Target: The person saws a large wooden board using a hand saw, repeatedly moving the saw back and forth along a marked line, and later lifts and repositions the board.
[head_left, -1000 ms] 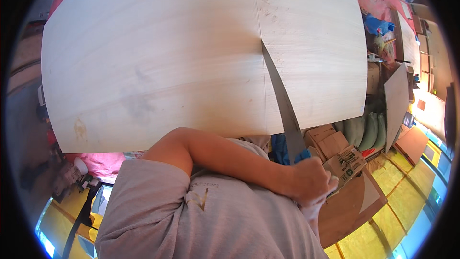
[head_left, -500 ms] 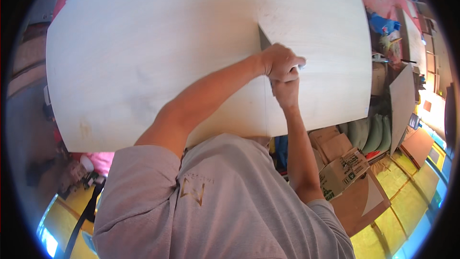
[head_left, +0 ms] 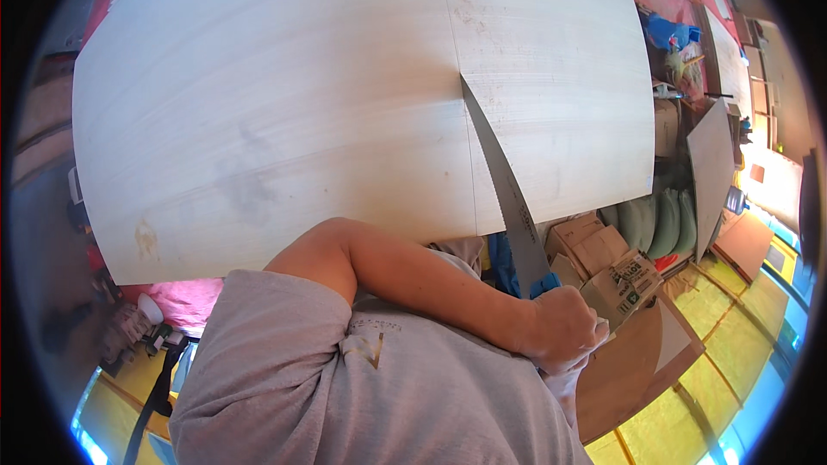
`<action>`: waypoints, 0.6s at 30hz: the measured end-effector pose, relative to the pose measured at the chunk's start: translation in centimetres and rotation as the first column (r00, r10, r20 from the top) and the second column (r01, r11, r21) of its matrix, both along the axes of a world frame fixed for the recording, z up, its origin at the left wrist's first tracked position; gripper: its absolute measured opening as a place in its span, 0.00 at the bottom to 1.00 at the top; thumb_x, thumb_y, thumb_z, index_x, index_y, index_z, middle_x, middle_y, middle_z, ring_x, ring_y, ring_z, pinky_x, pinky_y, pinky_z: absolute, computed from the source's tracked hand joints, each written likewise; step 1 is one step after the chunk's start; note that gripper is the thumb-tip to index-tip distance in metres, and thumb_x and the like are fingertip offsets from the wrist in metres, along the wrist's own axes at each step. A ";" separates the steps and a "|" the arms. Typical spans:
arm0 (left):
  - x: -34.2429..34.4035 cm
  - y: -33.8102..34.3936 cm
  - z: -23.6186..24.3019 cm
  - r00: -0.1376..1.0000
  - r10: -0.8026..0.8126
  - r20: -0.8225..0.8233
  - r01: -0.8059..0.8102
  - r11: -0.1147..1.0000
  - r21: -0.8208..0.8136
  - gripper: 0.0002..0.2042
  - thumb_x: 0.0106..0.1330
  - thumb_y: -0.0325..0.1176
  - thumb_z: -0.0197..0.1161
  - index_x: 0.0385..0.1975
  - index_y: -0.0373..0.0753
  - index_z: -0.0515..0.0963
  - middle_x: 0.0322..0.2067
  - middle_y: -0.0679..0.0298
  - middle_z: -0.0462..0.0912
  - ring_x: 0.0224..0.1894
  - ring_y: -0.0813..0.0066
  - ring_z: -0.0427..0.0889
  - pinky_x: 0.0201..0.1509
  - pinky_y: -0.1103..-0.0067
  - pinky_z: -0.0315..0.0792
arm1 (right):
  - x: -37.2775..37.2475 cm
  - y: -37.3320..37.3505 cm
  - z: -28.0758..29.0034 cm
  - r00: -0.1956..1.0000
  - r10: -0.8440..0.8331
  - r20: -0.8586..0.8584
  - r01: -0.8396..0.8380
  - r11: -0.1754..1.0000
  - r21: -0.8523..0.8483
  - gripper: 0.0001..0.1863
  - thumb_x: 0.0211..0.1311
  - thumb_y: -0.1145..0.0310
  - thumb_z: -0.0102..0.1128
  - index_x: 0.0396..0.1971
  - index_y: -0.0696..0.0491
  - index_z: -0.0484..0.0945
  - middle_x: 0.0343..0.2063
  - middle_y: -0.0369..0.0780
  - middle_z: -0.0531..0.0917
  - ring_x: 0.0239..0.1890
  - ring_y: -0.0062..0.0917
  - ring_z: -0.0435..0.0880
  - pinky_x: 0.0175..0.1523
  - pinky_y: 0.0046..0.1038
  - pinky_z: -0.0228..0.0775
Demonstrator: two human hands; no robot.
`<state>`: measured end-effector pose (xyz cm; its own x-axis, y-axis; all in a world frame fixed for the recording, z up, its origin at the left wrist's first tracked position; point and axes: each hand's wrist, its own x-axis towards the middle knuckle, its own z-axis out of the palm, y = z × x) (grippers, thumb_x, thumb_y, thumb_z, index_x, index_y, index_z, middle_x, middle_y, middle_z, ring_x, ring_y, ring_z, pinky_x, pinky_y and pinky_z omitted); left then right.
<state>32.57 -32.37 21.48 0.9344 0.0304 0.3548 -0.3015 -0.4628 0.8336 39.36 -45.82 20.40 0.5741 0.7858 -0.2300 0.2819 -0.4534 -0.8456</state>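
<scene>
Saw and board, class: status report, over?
Both hands stacked on saw handle. Blade tip in the pale board's cut line. Nothing blocking blade.

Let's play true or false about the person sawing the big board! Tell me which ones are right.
1. The saw blade is in a cut in the board. True.
2. Both hands are bunched at the saw's handle. True.
3. The board is bright red. False: it is pale wood.
4. Cardboard boxes sit below the board's right side. True.
5. The person wears a black shirt. False: the shirt is grey.
</scene>
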 end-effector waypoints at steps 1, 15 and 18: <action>0.1 0.6 0.0 0.999 -0.028 -0.033 0.029 0.999 0.037 0.20 0.68 0.48 0.69 0.46 0.35 0.81 0.29 0.53 0.88 0.26 0.59 0.91 0.27 0.63 0.79 | 0.2 0.3 -0.1 0.997 0.044 0.061 -0.044 0.999 -0.016 0.20 0.67 0.68 0.65 0.57 0.59 0.82 0.54 0.47 0.86 0.55 0.37 0.85 0.55 0.40 0.80; 2.2 19.3 -20.2 0.960 0.255 -0.113 -0.204 0.918 0.339 0.07 0.54 0.37 0.66 0.31 0.45 0.81 0.23 0.60 0.87 0.22 0.53 0.84 0.25 0.61 0.75 | 2.9 16.7 -24.0 0.993 0.117 -0.010 -0.115 0.990 0.086 0.22 0.68 0.77 0.65 0.59 0.61 0.73 0.43 0.42 0.86 0.43 0.26 0.86 0.42 0.32 0.79; 1.2 17.7 -18.4 0.969 0.226 -0.105 -0.190 0.942 0.275 0.12 0.54 0.38 0.65 0.37 0.43 0.82 0.24 0.59 0.87 0.22 0.52 0.85 0.25 0.62 0.76 | 2.3 14.9 -20.4 0.984 0.172 0.055 -0.174 0.984 0.028 0.26 0.66 0.78 0.66 0.63 0.60 0.71 0.46 0.42 0.85 0.49 0.25 0.84 0.52 0.31 0.80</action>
